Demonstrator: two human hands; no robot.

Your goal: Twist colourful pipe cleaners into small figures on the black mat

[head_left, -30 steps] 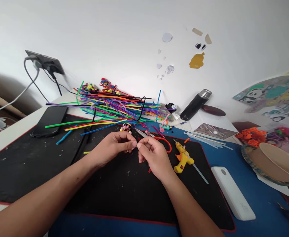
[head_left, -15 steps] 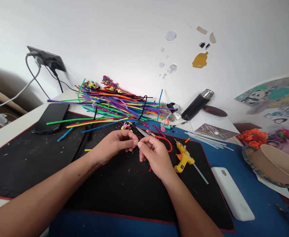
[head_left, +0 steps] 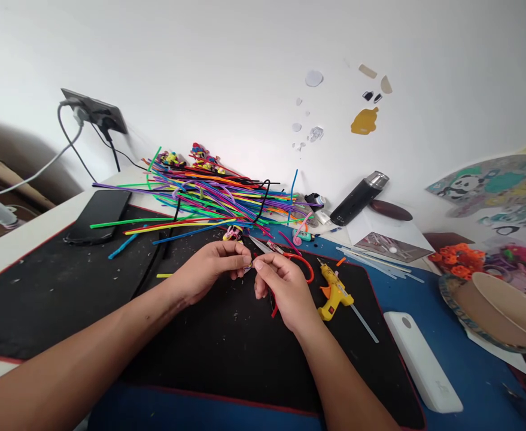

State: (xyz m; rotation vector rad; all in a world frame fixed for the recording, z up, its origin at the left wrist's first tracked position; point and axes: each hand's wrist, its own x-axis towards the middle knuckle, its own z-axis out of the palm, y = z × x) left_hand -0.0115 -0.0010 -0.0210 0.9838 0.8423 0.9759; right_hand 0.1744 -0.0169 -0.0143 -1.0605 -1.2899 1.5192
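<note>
Over the black mat (head_left: 227, 359), my left hand (head_left: 215, 266) is closed in a pinch, thumb against fingers, on something too small to make out. My right hand (head_left: 280, 284) pinches close beside it, its fingertips nearly touching the left thumb. What lies between the fingertips is mostly hidden. Just behind the hands are red-handled scissors (head_left: 310, 270), partly covered by my right hand. A small pink and yellow pipe-cleaner figure (head_left: 233, 233) lies beyond my left hand. To the right of my right hand rests a yellow glue gun (head_left: 334, 293) with a glue stick in its back.
A heap of coloured pipe cleaners (head_left: 218, 197) spreads along the back. At the left lies a black phone (head_left: 99, 216). A black flask (head_left: 356, 200), clear glue sticks (head_left: 374, 261), a white oblong case (head_left: 424, 362) and a bowl (head_left: 482, 308) are on the right.
The view has tilted slightly, so the scene sits a little lower. My hands stay together, and the right fingertips have drawn slightly away from the left ones.
</note>
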